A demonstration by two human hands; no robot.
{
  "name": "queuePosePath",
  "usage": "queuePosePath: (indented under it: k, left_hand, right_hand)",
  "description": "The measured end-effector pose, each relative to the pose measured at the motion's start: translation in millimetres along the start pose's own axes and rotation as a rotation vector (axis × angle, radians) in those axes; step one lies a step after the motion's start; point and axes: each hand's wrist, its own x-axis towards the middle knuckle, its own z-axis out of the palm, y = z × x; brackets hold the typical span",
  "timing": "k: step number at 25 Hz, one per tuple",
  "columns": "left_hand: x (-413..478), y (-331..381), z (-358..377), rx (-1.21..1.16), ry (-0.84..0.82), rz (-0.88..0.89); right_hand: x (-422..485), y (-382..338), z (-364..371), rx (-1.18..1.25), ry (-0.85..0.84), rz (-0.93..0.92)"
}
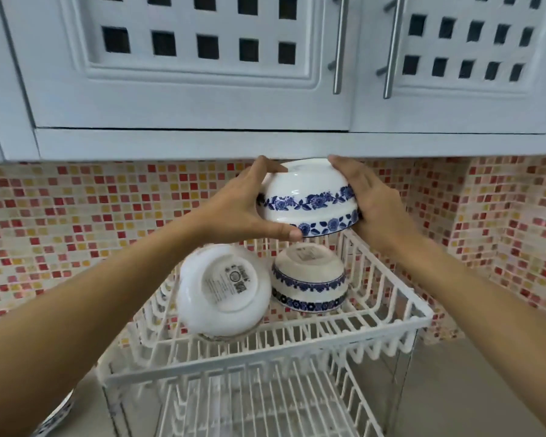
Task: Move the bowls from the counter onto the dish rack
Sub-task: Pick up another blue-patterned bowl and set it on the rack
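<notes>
1. The left hand (234,209) and the right hand (372,200) are both holding one white bowl with blue flowers (309,200), one hand on each side
2. The left thumb is sitting under the bowl's rim and the left fingers are wrapping over the top of it
3. The right hand is pressing flat on the other side, with its fingertips reaching up near the bowl's base
4. This bowl is upside down and tipped a little, and it is hanging in the air above the back of the white dish rack (297,339)
5. Two more bowls are already sitting on the top shelf of the rack
6. A plain white bowl (224,288) is leaning on the left side, showing its bottom with a round sticker on it
7. A smaller bowl with blue bands (309,279) is sitting upside down just beside it on the right, under the bowl in the hands
8. A lower shelf of the rack is showing underneath, with white wires
9. The rack is standing on a grey counter (486,389)
10. A wall of little red and yellow tiles (76,216) is behind the rack
11. Pale cupboard doors (202,89) with square holes are hanging above everything
12. A bit of another blue and white dish (60,414) is peeking out at the bottom left, under the left arm
</notes>
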Motion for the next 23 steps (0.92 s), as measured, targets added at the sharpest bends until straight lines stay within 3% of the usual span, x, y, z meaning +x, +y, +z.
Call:
queuePosePath:
  k: [4,6,13,23]
  left_hand:
    - [16,-10,30,0.095,-0.062,-0.073]
    - [21,-11,47,0.126,-0.126,-0.107]
    - [42,-14,76,0.093,-0.348,-0.27]
    - [49,-17,96,0.477,-0.576,-0.406]
  right_hand:
    - [-15,41,-3,0.062,-0.435,0.003]
    - [-25,53,1,0.137,-0.563,0.046]
    - [-32,79,32,0.305,-0.719,0.104]
    - [-30,74,44,0.185,-0.853,0.004]
